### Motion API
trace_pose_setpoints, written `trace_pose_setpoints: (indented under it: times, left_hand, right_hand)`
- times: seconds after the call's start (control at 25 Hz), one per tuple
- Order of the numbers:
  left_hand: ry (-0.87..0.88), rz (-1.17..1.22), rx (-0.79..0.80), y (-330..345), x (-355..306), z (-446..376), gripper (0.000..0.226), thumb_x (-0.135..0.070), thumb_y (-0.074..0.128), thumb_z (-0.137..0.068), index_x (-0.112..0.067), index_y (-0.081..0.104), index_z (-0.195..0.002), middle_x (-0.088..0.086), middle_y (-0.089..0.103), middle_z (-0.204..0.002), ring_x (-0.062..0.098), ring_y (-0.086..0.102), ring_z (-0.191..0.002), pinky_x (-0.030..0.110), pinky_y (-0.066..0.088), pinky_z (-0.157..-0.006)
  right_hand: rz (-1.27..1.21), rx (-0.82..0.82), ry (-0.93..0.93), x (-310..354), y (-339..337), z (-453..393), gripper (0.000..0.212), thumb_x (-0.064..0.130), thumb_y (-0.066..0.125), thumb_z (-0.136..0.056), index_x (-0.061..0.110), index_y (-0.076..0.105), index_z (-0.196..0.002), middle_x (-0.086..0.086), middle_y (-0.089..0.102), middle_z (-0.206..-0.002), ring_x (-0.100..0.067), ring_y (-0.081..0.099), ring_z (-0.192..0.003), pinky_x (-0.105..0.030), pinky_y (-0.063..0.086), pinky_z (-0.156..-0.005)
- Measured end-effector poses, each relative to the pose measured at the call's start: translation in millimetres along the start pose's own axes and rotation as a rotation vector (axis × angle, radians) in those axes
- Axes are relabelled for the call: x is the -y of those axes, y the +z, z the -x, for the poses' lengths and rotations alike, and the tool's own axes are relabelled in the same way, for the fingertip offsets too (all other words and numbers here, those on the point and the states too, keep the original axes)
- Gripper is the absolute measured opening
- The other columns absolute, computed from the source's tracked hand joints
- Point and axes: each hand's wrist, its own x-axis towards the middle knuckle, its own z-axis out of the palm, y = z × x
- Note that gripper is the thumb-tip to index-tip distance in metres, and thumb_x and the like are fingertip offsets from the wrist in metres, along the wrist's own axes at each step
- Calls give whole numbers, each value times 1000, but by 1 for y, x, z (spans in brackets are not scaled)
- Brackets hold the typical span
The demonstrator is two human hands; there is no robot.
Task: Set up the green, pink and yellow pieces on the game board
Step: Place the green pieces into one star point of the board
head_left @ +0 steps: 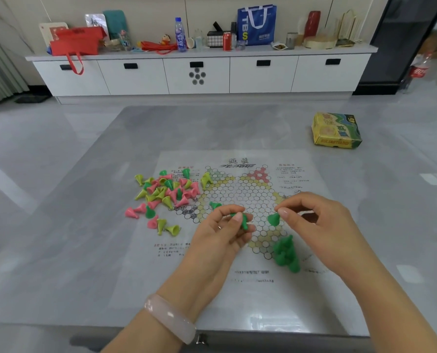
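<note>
- Green cone pieces dominate the moment: one green cone [274, 219] is pinched at the right hand's [321, 225] fingertips [283, 213], held above the printed Chinese checkers sheet [237, 296], while the left hand [222, 234] curls its fingers around a few more green cones [243, 221].
- Just below the right fingertips, toward the wrist, a cluster of standing green cones [286, 253] fills the near point of the star; one stray green cone [215, 205] lies just beyond the left fingers.
- Well to the left of the left hand sits the unsorted heap of pink, yellow and green cones [166, 189], partly over the sheet's edge.
- Risk, as a judgement: the standing cones are packed closely, so a lowering finger could brush and topple them.
- The sheet looks thin and glossy on the grey table [59, 225]; a nudge from either wrist may shift it and upset the cluster.
- Spare cones in the left hand could slip out and scatter onto the circles.
</note>
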Motion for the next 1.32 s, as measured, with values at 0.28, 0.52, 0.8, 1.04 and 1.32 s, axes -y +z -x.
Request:
trace_pose_setpoints:
  times: [0.28, 0.52, 0.8, 1.04, 1.32]
  left_hand:
    - [-6, -11, -102, -6, -7, -6, 16, -5, 47, -90, -11, 59, -84, 4, 64, -72, 8, 59, -54, 18, 49, -54]
    - [-8, -26, -103, -8, -7, -5, 15, -5, 46, -91, -11, 59, -84, 2, 65, -69, 7, 58, -53, 18, 48, -52]
    - [-15, -10, -104, -7, -7, -5, 16, -4, 47, -90, -10, 60, -84, 3, 64, -69, 8, 59, -53, 17, 49, -51]
    - [-18, -10, -101, -7, -7, -5, 14, -4, 47, -90, -9, 59, -86, 4, 64, -70, 8, 59, -54, 18, 50, -53]
    - [-34, -44, -68, -2, -1, -1, 9, -5, 53, -86, -10, 59, -82, 3, 63, -65, 7, 56, -50, 16, 49, -51]
  right_hand:
    - [381, 290, -92, -15, 7, 3, 11, 27, 63, -81, 35, 62, -74, 21, 51, -102, -1, 38, -104, -10, 25, -85]
    - [432, 322, -75, -15, 12, 4, 18, 29, 62, -82, 41, 55, -70, 20, 47, -102, -4, 35, -105, -23, 25, -93]
    - [445, 343, -57, -17, 10, 4, 22, 30, 61, -83, 43, 51, -68, 25, 43, -98, -3, 36, -105, -24, 27, -95]
    - [459, 359, -60, -19, 9, 4, 13, 32, 59, -84, 41, 56, -75, 22, 44, -102, -3, 35, -107, -24, 27, -96]
    - [263, 131, -141, -11, 10, 2, 9, 30, 57, -85, 35, 64, -87, 22, 56, -99, 3, 47, -103, -11, 30, -87]
